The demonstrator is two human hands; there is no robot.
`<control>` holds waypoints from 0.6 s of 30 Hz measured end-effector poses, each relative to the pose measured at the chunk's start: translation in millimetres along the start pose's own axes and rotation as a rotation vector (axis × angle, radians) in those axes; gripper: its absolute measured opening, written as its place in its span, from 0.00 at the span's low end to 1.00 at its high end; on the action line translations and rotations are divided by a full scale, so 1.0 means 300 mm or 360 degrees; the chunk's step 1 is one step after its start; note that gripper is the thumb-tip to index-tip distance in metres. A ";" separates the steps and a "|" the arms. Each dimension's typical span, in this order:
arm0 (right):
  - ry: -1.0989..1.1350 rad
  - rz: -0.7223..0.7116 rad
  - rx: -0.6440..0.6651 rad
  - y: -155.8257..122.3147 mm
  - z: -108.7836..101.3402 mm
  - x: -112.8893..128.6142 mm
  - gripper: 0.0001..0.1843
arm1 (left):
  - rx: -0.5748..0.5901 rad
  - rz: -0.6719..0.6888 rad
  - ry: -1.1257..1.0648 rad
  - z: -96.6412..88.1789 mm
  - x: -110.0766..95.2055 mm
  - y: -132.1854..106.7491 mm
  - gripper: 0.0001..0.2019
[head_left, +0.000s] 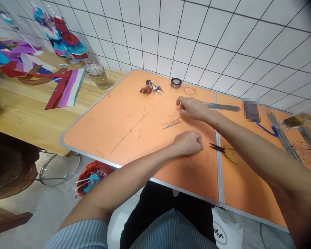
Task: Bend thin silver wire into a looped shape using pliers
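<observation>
My left hand (188, 142) is closed in a fist low over the orange table (93, 131). A thin wire ring (200, 166) hangs from its fingers, partly hidden by the hand. Across from it, my right hand (190, 108) has its fingers curled in, thumb side to the left; whether anything is pinched there I cannot make out. Beside and below the right hand lies a loose bunch of short thin wires (172, 123). Pliers with yellow handles (224, 149) rest on the table seam, right of my left hand. Two longer wires (131, 130) cross at the left.
Toward the wall are keys (156, 90), a roll of tape (176, 82) and a coil of copper-coloured wire (189, 90). Bundles of straight wire (224, 107) lie to the right. A glass jar (97, 75) and fabric strips (64, 88) occupy the wooden table; a red-lined bin (84, 169) stands below.
</observation>
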State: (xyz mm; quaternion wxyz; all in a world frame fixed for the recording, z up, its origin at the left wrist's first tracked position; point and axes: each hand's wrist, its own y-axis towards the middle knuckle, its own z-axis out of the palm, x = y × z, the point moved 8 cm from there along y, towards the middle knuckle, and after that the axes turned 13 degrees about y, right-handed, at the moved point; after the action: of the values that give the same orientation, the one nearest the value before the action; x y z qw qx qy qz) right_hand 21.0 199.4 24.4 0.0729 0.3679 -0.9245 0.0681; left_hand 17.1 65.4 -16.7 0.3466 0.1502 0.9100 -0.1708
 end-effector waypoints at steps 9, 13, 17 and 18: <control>-0.0228 -0.0040 0.0257 0.104 0.064 0.093 0.18 | -0.0009 -0.0013 0.0014 0.010 0.022 0.012 0.03; -0.0237 -0.0072 0.0306 0.103 0.077 0.095 0.18 | 0.0007 -0.0023 -0.0011 0.007 0.020 0.004 0.02; -0.0134 -0.0025 0.0267 0.081 0.073 0.058 0.20 | 0.0027 -0.0032 -0.0041 -0.003 0.009 -0.009 0.03; -0.0106 -0.0005 0.0249 0.075 0.071 0.044 0.20 | 0.0021 -0.0028 -0.0039 -0.005 0.007 -0.009 0.03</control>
State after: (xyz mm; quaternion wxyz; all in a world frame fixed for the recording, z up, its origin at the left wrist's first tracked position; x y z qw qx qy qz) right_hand -5.9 202.9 4.5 0.0131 0.3759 -0.9177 0.1278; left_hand 13.7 63.9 -16.7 0.3553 0.1422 0.9059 -0.1816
